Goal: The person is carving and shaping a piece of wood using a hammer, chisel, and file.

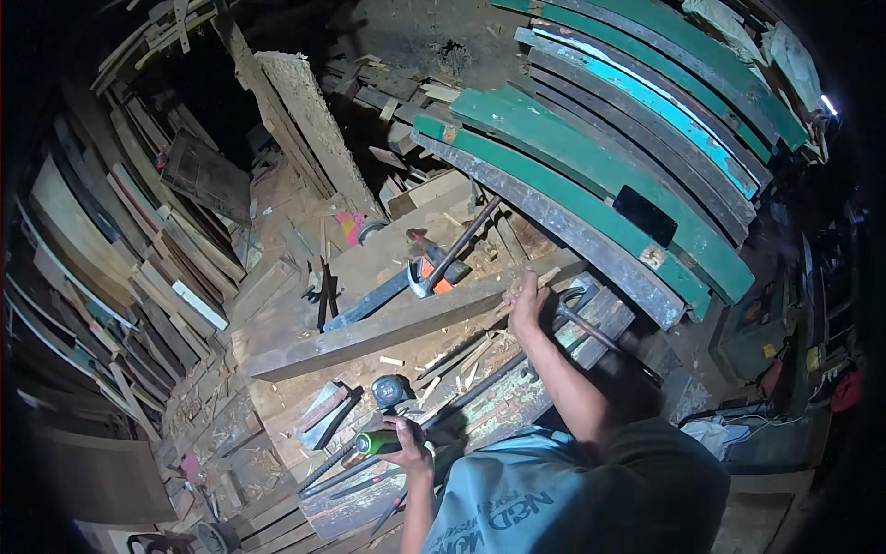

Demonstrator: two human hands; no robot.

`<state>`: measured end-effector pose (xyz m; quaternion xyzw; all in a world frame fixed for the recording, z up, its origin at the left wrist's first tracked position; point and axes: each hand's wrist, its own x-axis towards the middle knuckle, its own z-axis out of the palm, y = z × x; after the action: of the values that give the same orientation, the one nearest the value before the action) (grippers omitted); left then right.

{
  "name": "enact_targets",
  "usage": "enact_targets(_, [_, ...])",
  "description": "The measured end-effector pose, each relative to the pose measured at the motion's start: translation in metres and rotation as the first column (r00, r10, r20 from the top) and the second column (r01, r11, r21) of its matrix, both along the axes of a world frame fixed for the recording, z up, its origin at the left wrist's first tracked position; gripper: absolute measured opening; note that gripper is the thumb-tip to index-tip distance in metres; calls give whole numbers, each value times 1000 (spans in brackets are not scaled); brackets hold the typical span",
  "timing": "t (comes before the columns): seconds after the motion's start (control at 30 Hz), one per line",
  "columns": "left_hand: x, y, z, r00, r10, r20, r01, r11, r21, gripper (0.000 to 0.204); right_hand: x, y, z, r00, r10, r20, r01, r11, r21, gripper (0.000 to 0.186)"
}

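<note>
My left hand (406, 441) is closed round a green and black cylindrical object (374, 443) above the cluttered bench. A black tape measure (390, 391) lies just above it, with metal wedge-like pieces (323, 415) to the left. My right hand (524, 302) grips a short light wooden piece (547, 277) at the far edge of a long timber beam (351, 351). Beside it, a claw-headed bar (604, 342) lies on the bench. Beyond the beam are a hammer-like tool (423, 277), an orange-and-black tool (443, 283) and a blue-grey metal bar (365, 300). Long dark rods (461, 402) cross the bench.
Green and grey planks (591, 185) are stacked at the upper right, with a black phone-like object (644, 214) on them. Leaning boards (101, 249) line the left. Tall rough boards (314, 129) stand at the back. Wood scraps (231, 462) litter the lower left.
</note>
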<state>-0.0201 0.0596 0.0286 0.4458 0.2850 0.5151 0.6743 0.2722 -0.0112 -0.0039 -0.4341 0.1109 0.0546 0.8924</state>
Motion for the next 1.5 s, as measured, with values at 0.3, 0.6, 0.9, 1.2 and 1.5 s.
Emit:
enact_targets(0.3, [6,8,-11,998,-4,-68,6,1000,19,24,-126,45,5,886,430,-175,-463,850,-251,31])
enact_targets(0.6, [-17,-8,-25,975,104,-198,-13,910,415,27,-60,21,77,835,377,400,-390,919,-52,28])
enact_targets(0.9, [2,2,-14,994,-42,-97,45,999,22,29,22,-27,7,942,193,274,-147,973,-180,25])
enact_targets(1.2, [3,-2,-8,999,27,-21,-28,999,-38,29,33,-16,-18,987,91,136,-76,991,-107,42])
enact_targets(1.5, [6,9,-30,993,106,-58,-100,991,92,32,7,-2,5,951,179,251,-142,977,-162,45])
